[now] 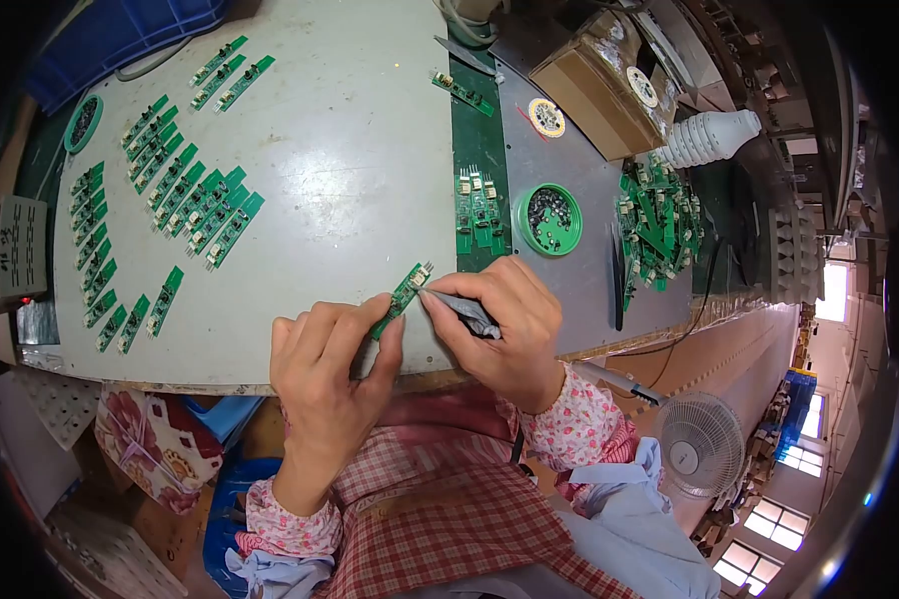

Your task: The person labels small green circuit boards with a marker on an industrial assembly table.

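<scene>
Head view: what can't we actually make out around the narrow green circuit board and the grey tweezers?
- Tips of the grey metal tweezers: too small; contact with the narrow green circuit board unclear.
- Board's lower end: hidden by left hand fingers.
- Tweezers' rear: covered by right hand.
- Contents of round green plastic dish: small dark parts, type unreadable.
- Components on the rows of green boards: too small.

Board rows (160, 190) left on table (350, 150); cup (549, 220) right.

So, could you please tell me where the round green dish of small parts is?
The round green dish sits on the grey table, right of centre, just beyond the right hand.
</scene>
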`<state>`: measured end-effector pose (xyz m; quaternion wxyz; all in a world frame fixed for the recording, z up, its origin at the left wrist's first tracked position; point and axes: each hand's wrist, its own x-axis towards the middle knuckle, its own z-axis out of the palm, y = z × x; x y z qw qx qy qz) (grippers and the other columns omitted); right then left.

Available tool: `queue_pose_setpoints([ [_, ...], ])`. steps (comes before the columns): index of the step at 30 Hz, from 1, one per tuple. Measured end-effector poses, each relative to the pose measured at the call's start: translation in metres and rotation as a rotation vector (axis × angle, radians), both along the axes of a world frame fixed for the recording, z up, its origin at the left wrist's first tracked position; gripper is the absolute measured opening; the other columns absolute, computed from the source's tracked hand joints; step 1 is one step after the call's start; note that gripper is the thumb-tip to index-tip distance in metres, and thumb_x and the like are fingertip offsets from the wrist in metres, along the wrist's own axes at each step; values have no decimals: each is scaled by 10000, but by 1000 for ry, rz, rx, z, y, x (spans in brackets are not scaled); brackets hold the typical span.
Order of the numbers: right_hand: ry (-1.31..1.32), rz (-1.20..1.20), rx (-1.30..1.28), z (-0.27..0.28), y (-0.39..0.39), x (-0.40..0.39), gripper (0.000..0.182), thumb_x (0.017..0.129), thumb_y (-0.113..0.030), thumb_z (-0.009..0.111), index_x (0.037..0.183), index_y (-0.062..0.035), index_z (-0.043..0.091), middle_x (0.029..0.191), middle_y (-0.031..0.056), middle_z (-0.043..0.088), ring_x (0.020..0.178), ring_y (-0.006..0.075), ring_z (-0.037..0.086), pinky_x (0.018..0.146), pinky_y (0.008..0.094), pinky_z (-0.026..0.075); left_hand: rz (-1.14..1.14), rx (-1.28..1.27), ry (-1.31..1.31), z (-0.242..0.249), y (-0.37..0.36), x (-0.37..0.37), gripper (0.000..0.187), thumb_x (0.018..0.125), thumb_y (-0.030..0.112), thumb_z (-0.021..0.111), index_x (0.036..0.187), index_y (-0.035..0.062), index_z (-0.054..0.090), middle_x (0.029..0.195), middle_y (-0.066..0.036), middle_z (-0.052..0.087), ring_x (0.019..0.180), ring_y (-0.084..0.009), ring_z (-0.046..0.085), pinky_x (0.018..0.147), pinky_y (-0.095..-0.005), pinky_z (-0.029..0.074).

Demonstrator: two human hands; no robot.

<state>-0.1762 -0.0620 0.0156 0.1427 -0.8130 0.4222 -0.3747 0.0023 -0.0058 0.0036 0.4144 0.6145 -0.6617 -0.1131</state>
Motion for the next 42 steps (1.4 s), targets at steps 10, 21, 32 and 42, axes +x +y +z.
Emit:
queue_pose_setpoints([
  [10,43,17,-18,-3,0,1,184,797,-81,849,937,-75,730,775,50,600,672,234,584,569,357,461,4,2,1,-1,1,0,273,780,71,859,1034,110,767,822,-5,657,691,-171,584,661,-340,353],
  [21,74,20,-32,-3,0,1,192,792,-79,848,944,-70,731,776,50,599,671,231,586,566,353,463,15,0,-3,-3,1,-1,261,790,89,849,1034,129,765,818,6,637,696,-177,586,659,-348,353],
  [32,59,10,-45,-3,0,1,186,788,-76,850,930,-71,730,773,48,600,664,230,584,560,355,459,21,-3,-10,-3,0,-2,265,790,88,846,1035,138,758,805,8,626,684,-176,576,654,-347,353],
  [42,67,11,-37,-3,1,1,176,789,-78,849,917,-77,728,767,46,597,659,230,580,558,355,454,21,-3,-8,-3,1,-2,269,786,91,848,1034,139,757,805,10,626,681,-176,576,651,-349,351],
])
